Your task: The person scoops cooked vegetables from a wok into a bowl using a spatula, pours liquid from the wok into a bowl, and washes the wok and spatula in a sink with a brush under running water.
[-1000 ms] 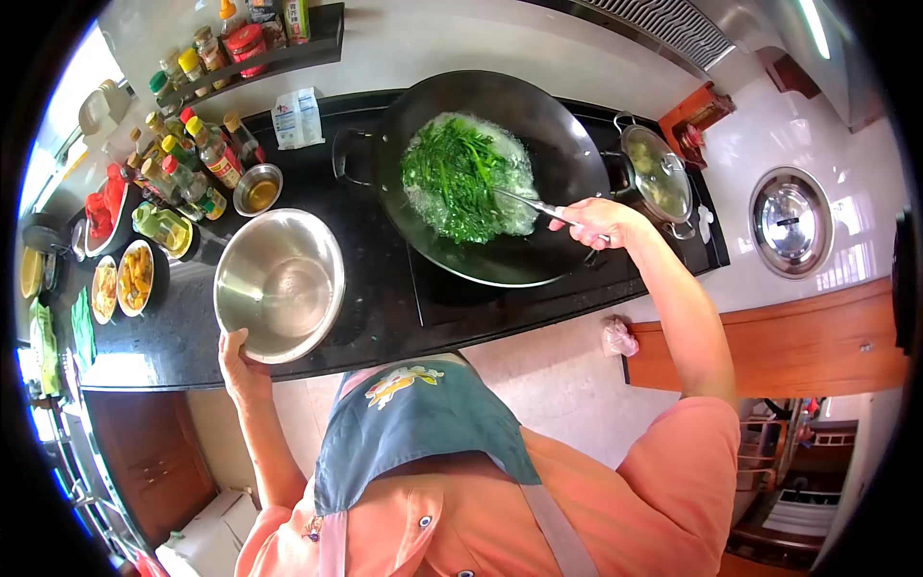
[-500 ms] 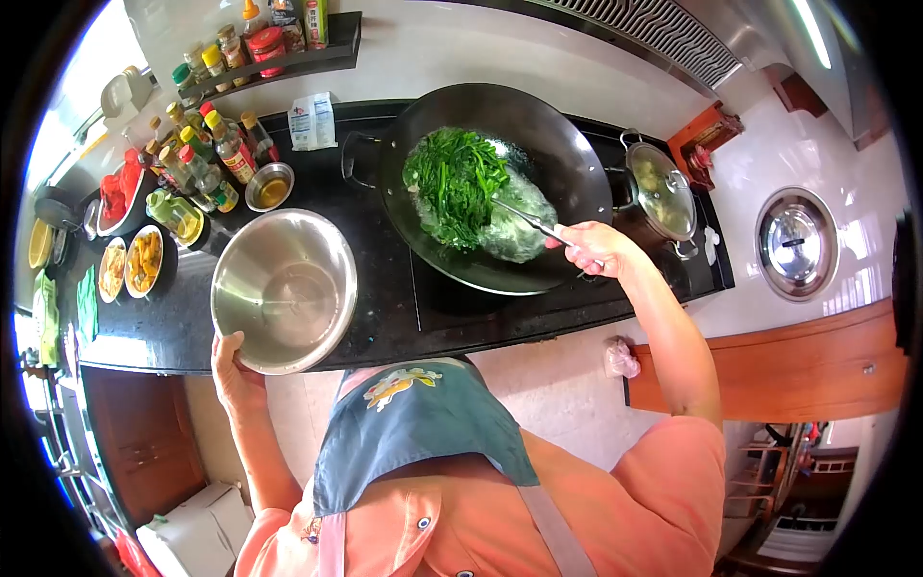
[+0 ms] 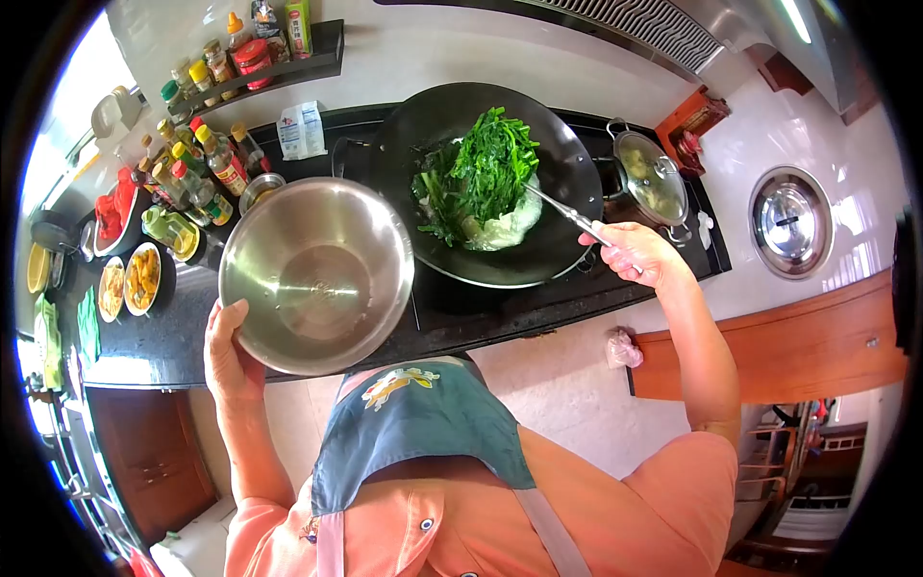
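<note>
In the head view my left hand point(image 3: 231, 354) grips the near left rim of a steel bowl point(image 3: 317, 279), thumb inside; the bowl holds nothing but a little moisture. My right hand point(image 3: 636, 252) is closed round the metal handle of a utensil point(image 3: 569, 213) that reaches into the large black wok point(image 3: 538, 269). Its far end is hidden under the leafy greens point(image 3: 495, 165), which are heaped in the wok with pale, bubbly liquid at their near right side. The bowl's right edge is close to the wok's left side.
Several bottles point(image 3: 202, 192) and a small steel bowl point(image 3: 258, 188) stand behind the bowl. Two food dishes point(image 3: 142, 277) are at the left. A lidded pot point(image 3: 652, 178) sits right of the wok, and a round lid point(image 3: 791, 221) is farther right. A seasoning shelf point(image 3: 308, 65) is above.
The bowl has come up and right, nearer the wok, with my left hand. The greens have shifted right and are piled higher in the wok. My right hand has moved slightly right.
</note>
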### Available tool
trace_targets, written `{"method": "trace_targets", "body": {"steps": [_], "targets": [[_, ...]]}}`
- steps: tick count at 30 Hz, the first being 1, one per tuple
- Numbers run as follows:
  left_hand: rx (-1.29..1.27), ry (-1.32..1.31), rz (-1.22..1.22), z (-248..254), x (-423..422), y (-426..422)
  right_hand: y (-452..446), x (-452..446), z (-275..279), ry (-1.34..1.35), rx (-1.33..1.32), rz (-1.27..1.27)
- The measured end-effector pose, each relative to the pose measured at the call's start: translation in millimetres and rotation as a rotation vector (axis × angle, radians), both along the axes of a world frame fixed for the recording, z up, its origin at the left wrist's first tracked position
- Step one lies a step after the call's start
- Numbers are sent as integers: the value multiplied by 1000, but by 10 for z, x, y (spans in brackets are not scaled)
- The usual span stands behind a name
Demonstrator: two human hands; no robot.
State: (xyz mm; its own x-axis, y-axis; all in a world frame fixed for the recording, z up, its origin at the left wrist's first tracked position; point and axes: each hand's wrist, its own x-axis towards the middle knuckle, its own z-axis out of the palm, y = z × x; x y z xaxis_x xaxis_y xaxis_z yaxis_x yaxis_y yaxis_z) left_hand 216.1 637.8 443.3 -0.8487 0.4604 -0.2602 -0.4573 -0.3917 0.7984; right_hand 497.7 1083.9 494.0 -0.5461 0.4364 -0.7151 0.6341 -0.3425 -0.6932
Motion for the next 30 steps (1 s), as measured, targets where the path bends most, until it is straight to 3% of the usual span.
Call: {"method": "trace_targets", "body": {"steps": [10,15,21,25,30], "targets": [[-14,-86,-297,179,-115,705,-174,51,-74,-87,-5,-107],[-34,-29,-483,42,-219,1098,-267,111,310,-64,55,-154],[-113,-53,-535,-88,-212,1710,-420,168,914,17,162,-188],[-127,-181,-570,-448,-281,2268,-545,187,1242,76,204,-201],[-99,-219,-539,-701,-320,2768,-734,257,1327,158,182,-190]]}}
